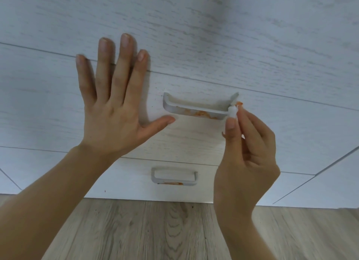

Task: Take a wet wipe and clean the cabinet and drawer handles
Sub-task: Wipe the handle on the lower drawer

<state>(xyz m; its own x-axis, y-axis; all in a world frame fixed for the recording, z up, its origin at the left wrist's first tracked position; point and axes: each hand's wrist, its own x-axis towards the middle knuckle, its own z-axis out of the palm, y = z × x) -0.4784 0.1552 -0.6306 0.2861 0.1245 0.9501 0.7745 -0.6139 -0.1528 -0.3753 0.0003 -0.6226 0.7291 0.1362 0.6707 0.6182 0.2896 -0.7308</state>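
Observation:
A white drawer front (184, 139) carries a pale grey handle (196, 107) smeared with orange grime along its lower bar. My right hand (246, 158) pinches a small bunched white wet wipe (233, 110), orange-stained at its top, against the handle's right end. My left hand (114, 108) lies flat with fingers spread on the drawer front, left of the handle, thumb tip almost reaching its left end. On the drawer below, a second grey handle (174, 176) also shows orange smears underneath.
White wood-grain cabinet fronts (213, 36) fill the upper view, with seams between drawers. A neighbouring cabinet door (330, 182) stands at the right. Light wooden floor (145, 230) runs along the bottom, under my forearms.

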